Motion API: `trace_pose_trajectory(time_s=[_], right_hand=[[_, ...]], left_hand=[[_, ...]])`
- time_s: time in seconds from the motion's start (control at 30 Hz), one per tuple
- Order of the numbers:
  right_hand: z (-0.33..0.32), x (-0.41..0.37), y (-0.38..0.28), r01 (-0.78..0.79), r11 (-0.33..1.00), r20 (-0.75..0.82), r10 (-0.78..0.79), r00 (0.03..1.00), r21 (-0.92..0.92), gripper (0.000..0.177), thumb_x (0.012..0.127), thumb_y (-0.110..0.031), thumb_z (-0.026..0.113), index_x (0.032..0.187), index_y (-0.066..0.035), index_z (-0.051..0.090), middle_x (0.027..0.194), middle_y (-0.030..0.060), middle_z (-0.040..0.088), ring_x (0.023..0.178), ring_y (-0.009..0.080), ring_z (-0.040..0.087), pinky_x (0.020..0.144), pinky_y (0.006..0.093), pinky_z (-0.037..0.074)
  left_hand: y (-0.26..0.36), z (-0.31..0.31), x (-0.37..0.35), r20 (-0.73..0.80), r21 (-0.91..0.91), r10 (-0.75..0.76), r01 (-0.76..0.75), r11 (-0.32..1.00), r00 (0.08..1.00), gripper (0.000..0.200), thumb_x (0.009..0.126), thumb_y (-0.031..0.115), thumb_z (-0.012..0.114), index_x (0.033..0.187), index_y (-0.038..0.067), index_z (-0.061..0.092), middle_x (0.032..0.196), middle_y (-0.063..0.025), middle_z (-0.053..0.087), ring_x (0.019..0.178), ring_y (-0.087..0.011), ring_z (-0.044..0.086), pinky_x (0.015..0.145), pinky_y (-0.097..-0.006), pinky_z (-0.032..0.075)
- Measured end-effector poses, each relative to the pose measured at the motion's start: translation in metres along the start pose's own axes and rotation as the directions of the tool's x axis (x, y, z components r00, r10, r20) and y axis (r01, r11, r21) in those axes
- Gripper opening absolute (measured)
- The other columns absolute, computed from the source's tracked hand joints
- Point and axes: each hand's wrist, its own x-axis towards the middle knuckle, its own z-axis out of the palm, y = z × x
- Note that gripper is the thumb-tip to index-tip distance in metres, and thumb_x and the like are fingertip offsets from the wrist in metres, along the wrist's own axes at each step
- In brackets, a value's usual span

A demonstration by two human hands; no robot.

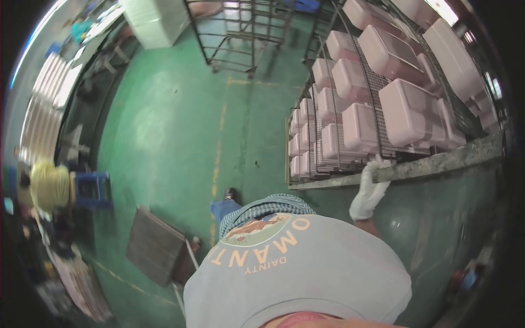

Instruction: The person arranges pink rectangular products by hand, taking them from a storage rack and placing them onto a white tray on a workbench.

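My right hand (372, 188), in a white glove, reaches to the near edge of a tall metal rack (432, 165). Its fingers are wrapped round the rack's frame. Several pale pink box-shaped pieces with rounded corners, among them a large one (410, 112), sit on the rack's wire shelves just beyond the hand. I cannot see my left hand; my grey shirt (306, 262) fills the bottom middle.
A dark rectangular board or cart (156, 246) stands at lower left beside pale poles. Another person in yellow (50, 186) is at far left, near a blue stool (93, 189). An open wheeled rack (235, 37) and white stacked blocks (153, 22) stand farther off.
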Motion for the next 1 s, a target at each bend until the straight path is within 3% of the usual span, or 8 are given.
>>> trace_pose_trajectory(time_s=[0.07,0.13,0.2,0.43,0.63,0.83,0.9,1.0], right_hand=[[0.014,-0.003,-0.002,0.025,0.999,-0.113,-0.029,0.993,-0.036,0.038,0.09,0.003,0.051,0.127,-0.003,0.042,0.123,0.0267,0.049,0.115,0.0341,0.052,0.097,0.0402,0.043],[0.023,0.001,0.005,-0.007,0.602,-0.29,0.395,0.872,0.798,0.02,0.095,-0.008,0.05,0.114,-0.002,0.05,0.106,0.009,0.048,0.097,0.0174,0.047,0.084,0.0288,0.045],[0.044,0.0,-0.024,-0.211,0.915,-0.515,0.371,0.773,0.343,0.015,0.086,-0.011,0.06,0.099,-0.007,0.054,0.099,0.0056,0.055,0.093,0.0163,0.049,0.084,0.029,0.042],[0.071,0.014,-0.021,-0.372,0.915,-0.876,0.302,0.376,0.156,0.028,0.077,-0.028,0.074,0.076,-0.003,0.062,0.08,0.0079,0.067,0.085,0.0157,0.057,0.1,0.0369,0.033],[0.083,0.039,-0.024,-0.511,0.839,-0.958,0.271,0.097,0.185,0.018,0.072,-0.002,0.061,0.058,-0.009,0.053,0.066,-0.0018,0.058,0.066,0.0127,0.046,0.076,0.0284,0.04],[0.075,0.035,0.0,-0.351,0.923,-0.984,0.175,0.018,0.158,0.013,0.092,-0.013,0.051,0.102,-0.006,0.055,0.106,0.004,0.058,0.097,0.0188,0.052,0.093,0.0331,0.043],[0.066,0.03,0.013,-0.248,0.966,-0.996,0.085,0.02,0.078,0.015,0.088,-0.004,0.056,0.102,-0.006,0.061,0.111,0.006,0.061,0.097,0.0183,0.054,0.089,0.0352,0.047],[0.071,0.027,0.009,-0.209,0.974,-0.996,0.093,0.014,0.088,0.043,0.063,0.012,0.065,0.104,-0.001,0.062,0.112,0.0078,0.062,0.097,0.0182,0.055,0.089,0.0367,0.049]], left_hand=[[-0.061,-0.036,0.051,0.019,0.151,0.06,-0.062,0.987,0.998,0.062,0.072,0.031,0.067,0.124,0.006,0.044,0.112,-0.0125,0.059,0.105,-0.0292,0.058,0.087,-0.0387,0.047],[-0.139,-0.095,0.102,0.039,0.327,0.104,-0.111,0.938,0.994,0.069,0.071,0.032,0.067,0.129,0.005,0.041,0.116,-0.0135,0.058,0.109,-0.03,0.057,0.09,-0.0394,0.046],[-0.169,-0.294,0.218,-0.311,0.52,0.333,-0.134,0.843,0.89,0.06,0.071,0.012,0.058,0.129,0.008,0.047,0.099,-0.0124,0.062,0.086,-0.0268,0.059,0.072,-0.0381,0.048],[0.212,-0.774,0.135,-0.669,-0.334,0.552,-0.865,0.374,0.498,0.048,0.093,0.034,0.048,0.13,0.004,0.052,0.135,-0.0115,0.05,0.128,-0.0222,0.042,0.109,-0.0328,0.027],[0.463,-0.877,0.058,-0.624,0.33,0.717,-0.937,-0.117,-0.309,0.046,0.082,-0.002,0.052,0.128,-0.001,0.049,0.127,-0.0229,0.051,0.116,-0.0344,0.05,0.098,-0.0398,0.043],[0.573,-0.914,0.011,-0.508,0.039,0.86,-0.998,-0.04,-0.054,0.07,0.082,0.045,0.063,0.135,0.004,0.041,0.121,-0.0111,0.057,0.112,-0.0265,0.053,0.096,-0.0356,0.04],[0.611,-0.923,0.029,-0.361,0.746,0.752,-0.655,-0.123,-0.552,0.044,0.077,0.016,0.051,0.118,0.002,0.056,0.113,-0.0169,0.061,0.104,-0.0328,0.056,0.094,-0.0381,0.043],[0.623,-0.911,0.028,-0.482,0.536,0.645,-0.781,-0.319,-0.594,0.035,0.086,0.02,0.048,0.112,0.0,0.061,0.112,-0.0195,0.063,0.106,-0.0345,0.057,0.092,-0.0397,0.043]])
